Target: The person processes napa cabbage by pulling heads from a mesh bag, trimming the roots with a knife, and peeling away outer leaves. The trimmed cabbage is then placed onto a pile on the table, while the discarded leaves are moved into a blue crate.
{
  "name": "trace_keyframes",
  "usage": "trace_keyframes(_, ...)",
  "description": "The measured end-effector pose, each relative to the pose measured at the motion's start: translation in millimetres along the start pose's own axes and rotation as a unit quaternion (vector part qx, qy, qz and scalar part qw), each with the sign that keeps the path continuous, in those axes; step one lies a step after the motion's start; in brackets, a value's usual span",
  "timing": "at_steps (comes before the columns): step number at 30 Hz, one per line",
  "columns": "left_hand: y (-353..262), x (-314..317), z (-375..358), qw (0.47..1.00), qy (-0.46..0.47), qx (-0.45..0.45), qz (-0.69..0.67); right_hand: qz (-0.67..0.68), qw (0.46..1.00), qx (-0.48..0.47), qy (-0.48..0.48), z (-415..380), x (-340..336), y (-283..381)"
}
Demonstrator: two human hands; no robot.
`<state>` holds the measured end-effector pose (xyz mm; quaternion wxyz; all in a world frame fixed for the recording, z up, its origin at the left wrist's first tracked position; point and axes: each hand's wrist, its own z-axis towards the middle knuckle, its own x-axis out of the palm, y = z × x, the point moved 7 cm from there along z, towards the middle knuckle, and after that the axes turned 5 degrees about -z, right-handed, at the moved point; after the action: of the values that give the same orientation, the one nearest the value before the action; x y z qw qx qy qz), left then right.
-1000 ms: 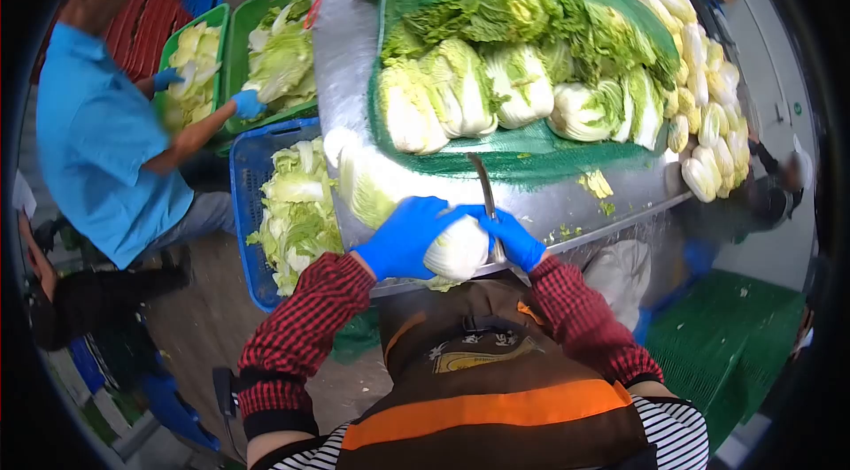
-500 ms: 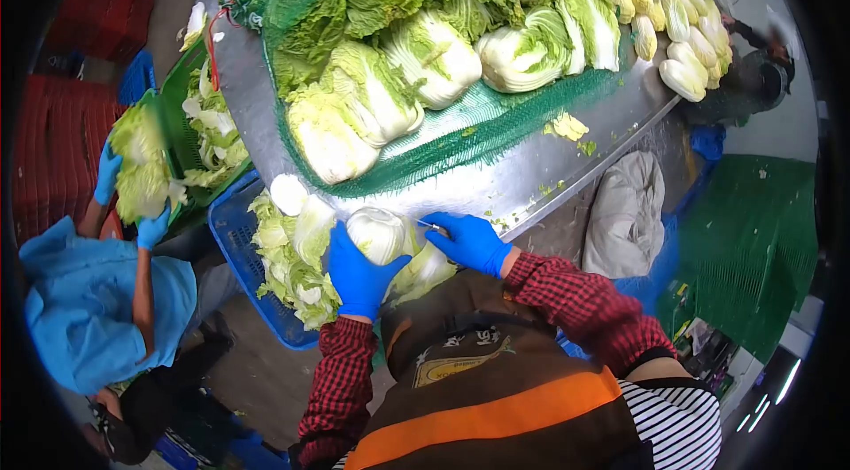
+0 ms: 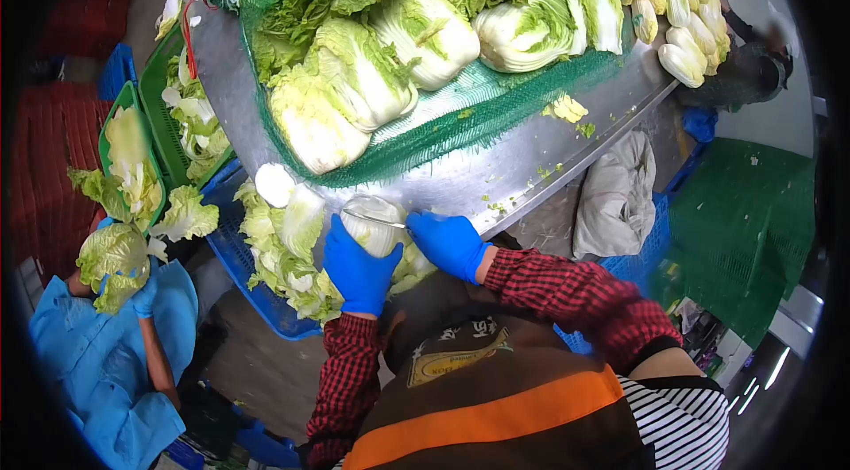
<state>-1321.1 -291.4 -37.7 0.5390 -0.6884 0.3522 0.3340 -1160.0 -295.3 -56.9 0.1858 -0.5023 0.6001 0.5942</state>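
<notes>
My left hand (image 3: pixel 361 271), in a blue glove, is closed around the side of a napa cabbage (image 3: pixel 375 238) at the near edge of the metal table. The cabbage's pale base faces up. In my blue-gloved right hand (image 3: pixel 447 245) is a knife (image 3: pixel 374 219), its handle hidden by the fingers. The thin blade lies across the cabbage base. Just left of the cabbage, trimmed leaves (image 3: pixel 299 220) and a white cut base (image 3: pixel 274 185) lie in and over a blue crate (image 3: pixel 232 250).
Whole napa cabbages (image 3: pixel 319 120) lie on green netting (image 3: pixel 416 147) on the metal table (image 3: pixel 496 171). Small yellowish cabbages (image 3: pixel 682 56) are piled at the far right. At left, a co-worker in blue (image 3: pixel 124 355) holds a leafy cabbage (image 3: pixel 113 253) near green crates (image 3: pixel 159 107). A pale sack (image 3: pixel 617 196) stands right.
The knife blade has moved left onto the cabbage base, with my right hand shifting slightly left. The co-worker's hands have come down and closer to their body with leafy cabbage.
</notes>
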Motion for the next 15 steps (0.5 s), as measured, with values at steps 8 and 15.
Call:
trace_keyframes(8,-1,1,2,1.000,-0.009,0.001,-0.005,-0.070,0.997,0.000,0.018,13,19,-13)
trace_keyframes(15,2,6,-4,1.000,-0.007,-0.013,0.026,-0.037,0.999,0.018,0.030,24,41,-24)
